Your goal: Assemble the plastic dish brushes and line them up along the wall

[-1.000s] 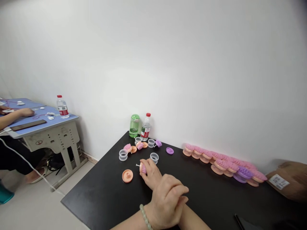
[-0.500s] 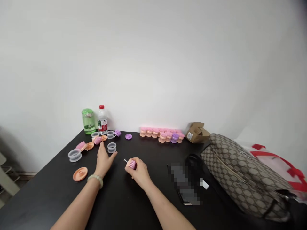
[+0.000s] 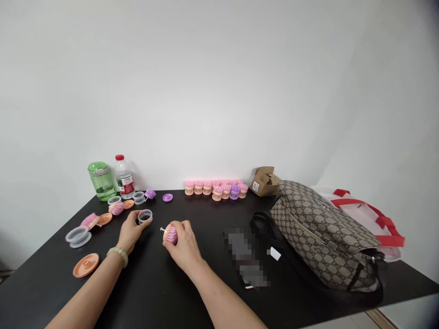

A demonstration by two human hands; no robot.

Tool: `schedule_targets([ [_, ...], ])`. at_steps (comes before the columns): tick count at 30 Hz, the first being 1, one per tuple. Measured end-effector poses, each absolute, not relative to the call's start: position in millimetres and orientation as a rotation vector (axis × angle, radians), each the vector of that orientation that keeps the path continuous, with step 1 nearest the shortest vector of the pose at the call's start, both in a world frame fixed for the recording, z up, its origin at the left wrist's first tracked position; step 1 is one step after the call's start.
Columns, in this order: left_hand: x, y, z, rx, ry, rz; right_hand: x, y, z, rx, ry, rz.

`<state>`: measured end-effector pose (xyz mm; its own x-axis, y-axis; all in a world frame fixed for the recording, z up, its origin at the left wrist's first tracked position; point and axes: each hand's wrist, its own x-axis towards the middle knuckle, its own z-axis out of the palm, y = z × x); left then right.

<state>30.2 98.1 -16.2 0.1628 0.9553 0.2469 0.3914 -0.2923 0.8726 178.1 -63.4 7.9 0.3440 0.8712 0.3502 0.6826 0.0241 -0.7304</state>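
My left hand [image 3: 131, 229], with a beaded bracelet on its wrist, has its thumb and fingers closed around a translucent plastic ring [image 3: 146, 216] on the black table. In my right hand [image 3: 185, 244] is a peach-and-pink bristle brush head [image 3: 171, 234], tilted so its thin white stem points left. The bristles face the right palm. Left of my left hand are an orange disc [image 3: 86, 265], another clear ring [image 3: 78, 236], and more pink brush heads [image 3: 117, 208]. A purple brush head [image 3: 150, 194] and a purple disc [image 3: 168, 197] lie farther back.
A row of assembled pink and purple brushes [image 3: 216, 191] stands by the wall. Behind on the left are a green bottle [image 3: 102, 182] and a red-capped water bottle [image 3: 124, 178]. To the right are a cardboard box [image 3: 264, 182], a patterned bag [image 3: 318, 233] and a blurred-out phone [image 3: 245, 284].
My left hand has gone from open beside the clear ring to gripping it. My right hand still holds the brush head. The whole view has shifted, so things sit farther left.
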Motion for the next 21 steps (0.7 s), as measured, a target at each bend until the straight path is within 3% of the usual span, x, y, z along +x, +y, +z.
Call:
schedule_targets([
  [9, 27.9, 56.8, -10.9, 1.976, 0.916, 0.925, 188.6, -66.6, 9.3, -1.511, -1.526, 0.051],
  [21, 23.7, 39.8, 8.3, 1.984, 0.652, 0.786, 183.5, -68.4, 11.8, -1.536, -1.535, 0.164],
])
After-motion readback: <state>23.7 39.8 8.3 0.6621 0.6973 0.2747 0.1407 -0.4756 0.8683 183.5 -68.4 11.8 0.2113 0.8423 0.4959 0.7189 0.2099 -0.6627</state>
